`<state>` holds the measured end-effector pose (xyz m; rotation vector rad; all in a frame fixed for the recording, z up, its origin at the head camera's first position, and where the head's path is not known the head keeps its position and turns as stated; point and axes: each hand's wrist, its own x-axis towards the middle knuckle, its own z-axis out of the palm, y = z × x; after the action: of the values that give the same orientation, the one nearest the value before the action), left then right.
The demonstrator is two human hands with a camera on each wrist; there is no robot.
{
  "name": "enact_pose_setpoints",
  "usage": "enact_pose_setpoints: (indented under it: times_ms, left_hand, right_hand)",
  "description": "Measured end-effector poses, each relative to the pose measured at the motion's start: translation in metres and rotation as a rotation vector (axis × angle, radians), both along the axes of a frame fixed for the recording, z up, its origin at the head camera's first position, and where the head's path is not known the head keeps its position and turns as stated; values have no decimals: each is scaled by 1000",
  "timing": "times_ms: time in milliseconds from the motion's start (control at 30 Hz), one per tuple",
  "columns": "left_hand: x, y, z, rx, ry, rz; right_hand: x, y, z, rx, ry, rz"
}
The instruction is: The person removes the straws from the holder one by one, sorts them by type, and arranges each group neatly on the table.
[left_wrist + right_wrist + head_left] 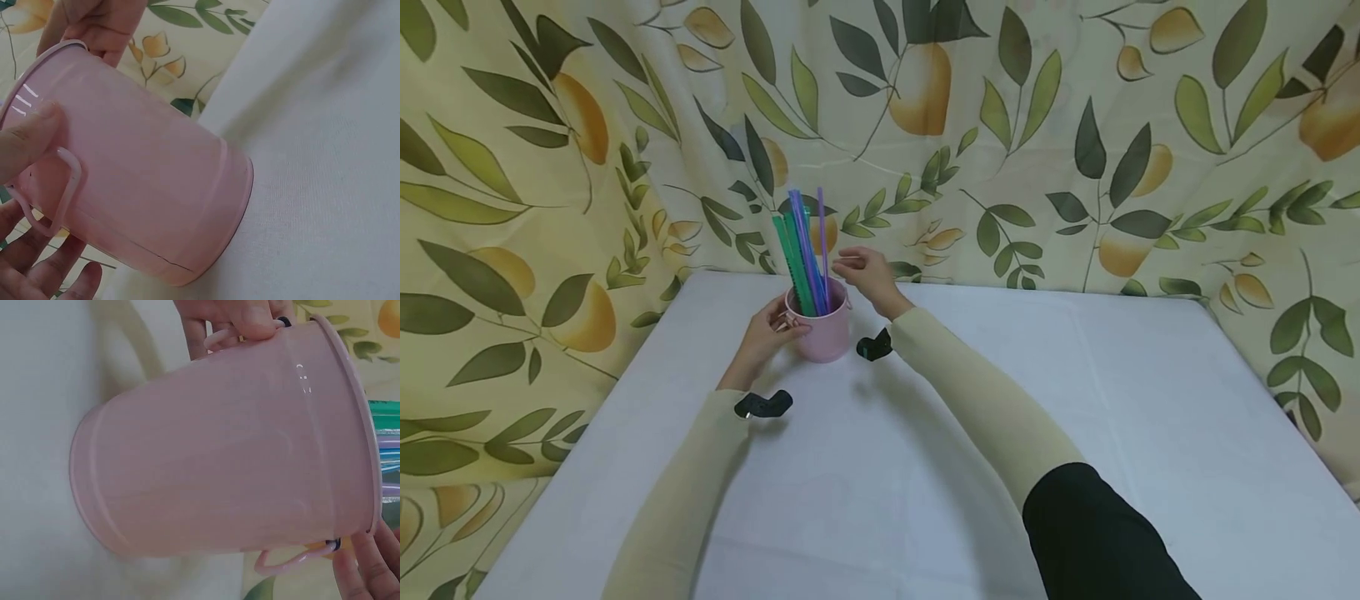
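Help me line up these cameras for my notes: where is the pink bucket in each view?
Head: the pink bucket is left of centre, upright on the white table.
Left wrist: pink bucket large, from the left edge past centre, base toward lower right.
Right wrist: pink bucket large, across the middle, base left, rim right.
Shared landmark: the left hand on it: at its left side, the left edge, and the top, in that order.

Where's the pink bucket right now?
In the head view, the pink bucket stands on the white table, left of the picture's middle. It's between the left hand and the right hand, with coloured sticks poking out.
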<state>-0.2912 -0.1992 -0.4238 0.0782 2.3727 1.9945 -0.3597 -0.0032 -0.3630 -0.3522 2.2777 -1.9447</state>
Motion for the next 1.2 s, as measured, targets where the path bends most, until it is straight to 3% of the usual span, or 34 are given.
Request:
enact_pose_setpoints:
  times_ms: [267, 600, 933, 1200]
  left_hand:
    - [5, 1, -3, -42, 21, 1]
    - [6, -1, -3, -101, 19, 3]
    - [6, 0, -2, -125, -1, -1]
    - [5, 5, -5, -39, 39, 0]
  right_hand:
    - [-3, -10, -1, 69, -45, -30]
    - [-6, -18, -4, 100, -10, -28]
    - [-3, -17, -1, 62, 22, -43]
    - [0, -13, 10, -41, 6, -44]
